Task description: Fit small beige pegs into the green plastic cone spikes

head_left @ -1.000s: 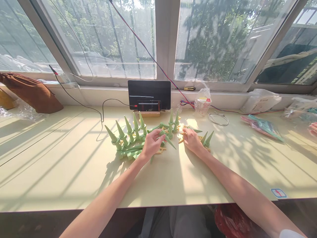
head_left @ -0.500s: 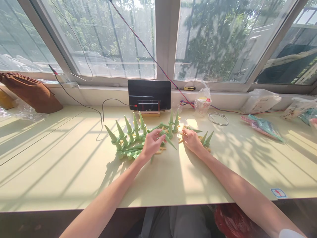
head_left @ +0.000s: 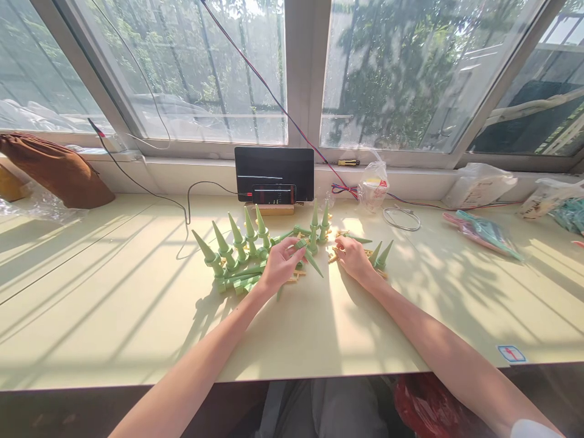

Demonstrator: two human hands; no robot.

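My left hand is closed around a green cone-tipped piece, whose point angles down to the right. Beside and behind this hand stand several upright green spikes with collars. Long green bars lie at their feet. My right hand is pinched low over small yellow stick-like pieces; what its fingertips hold is hidden. Just right of it, two green cones point upward. Between the hands and farther back, more green spikes stand upright.
A dark tablet leans at the back, a phone in front of it on a wooden stand. To the right are a bagged cup, a coiled cable and plastic packets. A brown cloth bag lies far left.
The point of the green piece in my left hand has dipped slightly down and left. Both hands otherwise keep nearly the same place.
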